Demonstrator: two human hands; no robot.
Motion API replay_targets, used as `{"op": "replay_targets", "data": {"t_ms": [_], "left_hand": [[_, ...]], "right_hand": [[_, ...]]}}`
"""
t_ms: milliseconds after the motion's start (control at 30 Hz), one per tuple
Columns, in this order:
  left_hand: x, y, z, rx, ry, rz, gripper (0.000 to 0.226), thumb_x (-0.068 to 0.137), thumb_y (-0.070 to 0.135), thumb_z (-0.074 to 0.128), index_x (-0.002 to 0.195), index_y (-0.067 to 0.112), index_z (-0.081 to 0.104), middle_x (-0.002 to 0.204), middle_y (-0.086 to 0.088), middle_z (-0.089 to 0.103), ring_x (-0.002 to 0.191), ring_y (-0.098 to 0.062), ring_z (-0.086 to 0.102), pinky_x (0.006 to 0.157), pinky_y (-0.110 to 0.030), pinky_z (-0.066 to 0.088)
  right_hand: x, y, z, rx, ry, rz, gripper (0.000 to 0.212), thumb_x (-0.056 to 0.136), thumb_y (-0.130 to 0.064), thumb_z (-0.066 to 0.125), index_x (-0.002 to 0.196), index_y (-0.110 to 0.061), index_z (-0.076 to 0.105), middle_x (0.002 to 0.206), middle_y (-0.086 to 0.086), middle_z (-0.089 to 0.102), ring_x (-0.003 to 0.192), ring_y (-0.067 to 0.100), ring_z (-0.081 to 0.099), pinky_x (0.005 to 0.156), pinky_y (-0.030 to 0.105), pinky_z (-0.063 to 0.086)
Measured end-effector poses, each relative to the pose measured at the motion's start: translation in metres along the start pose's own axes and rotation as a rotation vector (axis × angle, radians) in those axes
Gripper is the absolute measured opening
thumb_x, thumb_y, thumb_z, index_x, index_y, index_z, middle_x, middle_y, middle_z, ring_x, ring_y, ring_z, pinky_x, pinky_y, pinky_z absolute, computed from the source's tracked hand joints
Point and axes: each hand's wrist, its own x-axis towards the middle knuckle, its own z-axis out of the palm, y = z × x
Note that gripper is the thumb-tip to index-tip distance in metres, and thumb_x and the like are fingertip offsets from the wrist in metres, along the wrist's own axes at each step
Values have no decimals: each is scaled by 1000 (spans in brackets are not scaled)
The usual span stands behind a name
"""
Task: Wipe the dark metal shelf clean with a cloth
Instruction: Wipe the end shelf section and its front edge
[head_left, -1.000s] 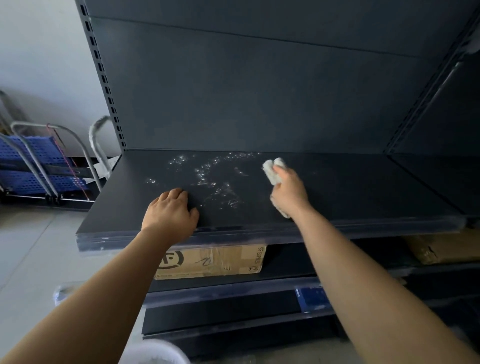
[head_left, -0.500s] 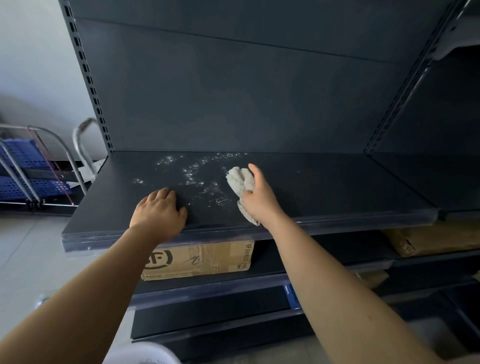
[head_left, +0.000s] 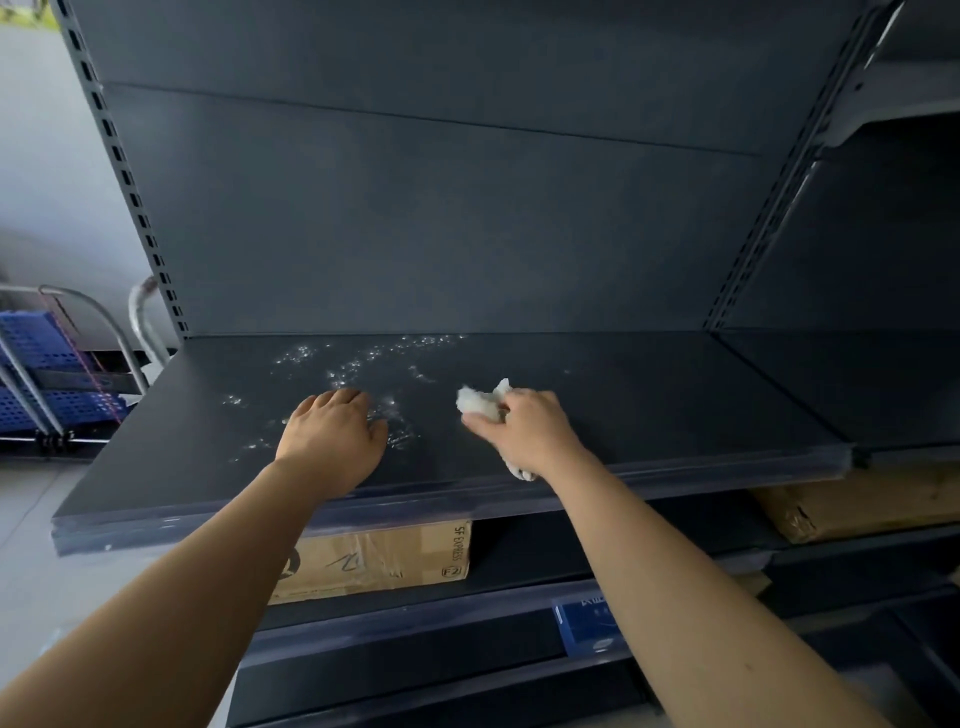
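Nearest the camera, two bare forearms are reaching up and forward over the front lip of the dark metal shelf (head_left: 649, 410). On a lower shelf under that lip, a taped cardboard box (head_left: 374, 558) is sitting between the arms. The left hand (head_left: 332, 441) is lying flat near the front edge, fingers loosely spread and holding nothing, apparently bracing. The right hand (head_left: 524, 428) is gripping a bunched white cloth (head_left: 480, 401) — fingers curled around it, one tail poking out below the wrist — and is pressing it against the shelf top just right of centre.

Farther back, pale wet-looking specks (head_left: 363, 364) are glinting across the left-centre of the surface, some right beside the left hand's fingertips and others trailing toward the back panel (head_left: 441, 223). The stretch to the right of the cloth is looking plain and dark. Judging by that, the wiping is only partly done — the speckled patch is waiting to be covered.
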Motion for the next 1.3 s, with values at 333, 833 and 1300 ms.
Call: {"op": "replay_targets", "data": {"t_ms": [333, 833, 1300], "left_hand": [[20, 20, 15, -16, -26, -21, 44, 96, 38, 35, 132, 15, 50, 140, -3, 49, 131, -25, 42, 110, -37, 28], [38, 18, 32, -26, 4, -82, 50, 93, 40, 43, 138, 17, 45, 143, 2, 45, 130, -22, 41, 102, -35, 36], [32, -56, 4, -18, -22, -206, 47, 92, 37, 46, 133, 14, 47, 144, -3, 44, 131, -28, 42, 106, -38, 34]], "right_hand": [[23, 97, -20, -4, 204, 196, 32, 93, -35, 33, 100, -22, 62, 100, 4, 67, 78, 22, 59, 60, 28, 40], [122, 66, 4, -24, 183, 211, 36, 87, -11, 48, 122, -14, 57, 124, 12, 53, 109, 25, 54, 76, 26, 48], [150, 59, 14, 312, 356, 359, 32, 90, -23, 48, 115, -10, 63, 115, 19, 63, 105, 36, 61, 86, 36, 50]]}}
